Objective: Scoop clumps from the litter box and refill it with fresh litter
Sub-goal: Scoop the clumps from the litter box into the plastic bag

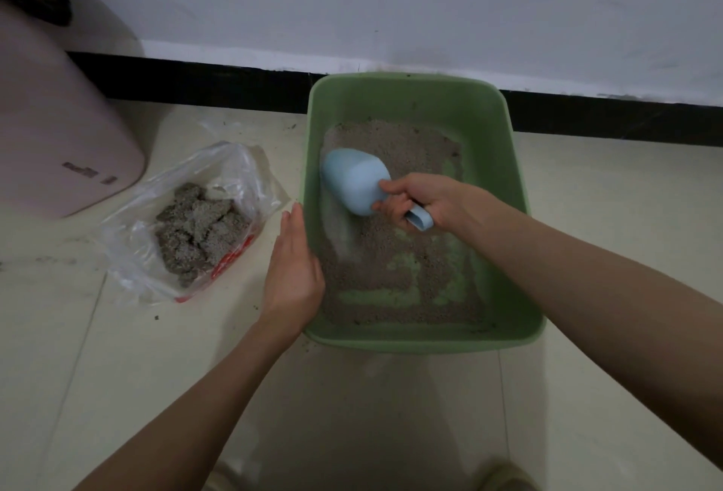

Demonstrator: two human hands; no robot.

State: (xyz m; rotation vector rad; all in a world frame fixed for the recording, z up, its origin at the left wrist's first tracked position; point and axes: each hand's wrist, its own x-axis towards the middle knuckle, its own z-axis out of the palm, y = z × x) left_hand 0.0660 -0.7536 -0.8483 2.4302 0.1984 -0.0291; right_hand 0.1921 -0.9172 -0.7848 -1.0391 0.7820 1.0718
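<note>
A green litter box [508, 162] stands on the floor by the wall, holding a thin layer of grey-brown litter [391, 146] with bare green patches. My right hand [424, 199] grips the handle of a light blue scoop [354, 179], whose bowl is turned face down over the litter near the box's left side. My left hand [293, 267] rests with straight fingers against the box's left rim. Left of the box lies a clear plastic bag [231, 166] with several grey clumps [197, 228] inside.
A pink rounded bin [58, 138] stands at the far left against the white wall. A black baseboard [195, 83] runs behind the box. Pale floor tiles carry scattered litter crumbs around the bag.
</note>
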